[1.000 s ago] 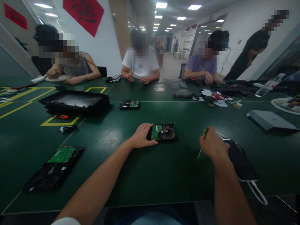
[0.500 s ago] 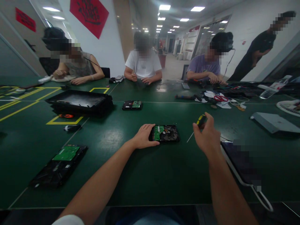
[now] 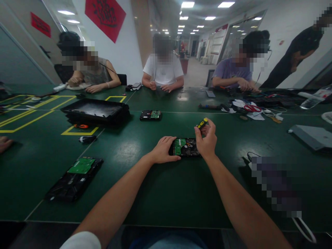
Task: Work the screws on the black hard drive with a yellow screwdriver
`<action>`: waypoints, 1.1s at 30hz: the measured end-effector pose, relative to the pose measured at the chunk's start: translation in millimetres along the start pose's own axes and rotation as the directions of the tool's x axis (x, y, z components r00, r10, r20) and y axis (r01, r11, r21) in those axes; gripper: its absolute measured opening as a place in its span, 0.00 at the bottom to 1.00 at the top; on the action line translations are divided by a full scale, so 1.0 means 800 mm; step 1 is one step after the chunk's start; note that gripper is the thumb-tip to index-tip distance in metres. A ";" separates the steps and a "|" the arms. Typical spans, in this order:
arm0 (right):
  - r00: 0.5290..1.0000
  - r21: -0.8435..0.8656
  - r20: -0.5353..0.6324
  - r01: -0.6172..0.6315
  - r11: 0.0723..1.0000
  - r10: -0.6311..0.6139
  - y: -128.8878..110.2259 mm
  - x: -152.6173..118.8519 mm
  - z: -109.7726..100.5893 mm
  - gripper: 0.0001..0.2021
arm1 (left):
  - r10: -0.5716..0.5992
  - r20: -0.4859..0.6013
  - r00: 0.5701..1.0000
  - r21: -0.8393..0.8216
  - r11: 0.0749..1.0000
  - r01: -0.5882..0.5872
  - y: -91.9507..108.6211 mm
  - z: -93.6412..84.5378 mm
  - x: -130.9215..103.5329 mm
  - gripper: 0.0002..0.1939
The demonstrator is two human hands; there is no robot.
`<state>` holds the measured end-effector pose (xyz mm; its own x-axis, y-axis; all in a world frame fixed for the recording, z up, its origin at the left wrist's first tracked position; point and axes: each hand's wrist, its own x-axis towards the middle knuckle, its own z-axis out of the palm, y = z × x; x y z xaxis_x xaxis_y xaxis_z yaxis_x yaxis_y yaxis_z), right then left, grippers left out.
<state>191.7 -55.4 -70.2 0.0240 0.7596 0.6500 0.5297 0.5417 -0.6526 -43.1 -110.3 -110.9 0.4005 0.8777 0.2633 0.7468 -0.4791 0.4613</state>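
Worker's left hand (image 3: 164, 151) grips left end of hard drive (image 3: 185, 148) on green table (image 3: 166, 200); right hand (image 3: 207, 140) holds yellow-and-black screwdriver (image 3: 201, 123) at right end. 2 more drives (image 3: 81, 166) lie farther left; 3 people (image 3: 164, 71) sit opposite, 1 bystander (image 3: 302, 46) stands far right.

Red wall poster (image 3: 105, 19), black characters, no text readable

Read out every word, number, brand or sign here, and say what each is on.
Nothing is legible.
Large red paper: black characters, too blurred.
Small red paper: dark marks, too blurred.
Bottle: label too blurred.
Hard drive in the left hand: white label, too small.
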 end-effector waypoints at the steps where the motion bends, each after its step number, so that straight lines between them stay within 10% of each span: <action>1: 1.000 0.032 -0.022 0.014 0.999 -0.014 0.005 -0.005 0.001 0.31 | 0.004 0.000 1.000 0.003 1.000 -0.004 0.000 0.000 0.000 0.55; 8: 0.995 0.276 -0.089 0.072 0.958 -0.049 0.022 -0.019 0.009 0.33 | 0.002 0.009 1.000 0.014 1.000 -0.002 -0.001 -0.001 -0.001 0.55; 33: 0.987 0.056 -0.016 0.159 0.986 -0.158 0.024 -0.024 0.005 0.34 | -0.020 0.041 0.999 0.005 1.000 0.020 0.001 -0.003 0.000 0.53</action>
<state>198.0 -58.5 -96.7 -0.0469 0.6588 0.7509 0.4785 0.6747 -0.5620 -43.5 -110.6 -108.3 0.4073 0.8867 0.2187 0.7570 -0.4617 0.4623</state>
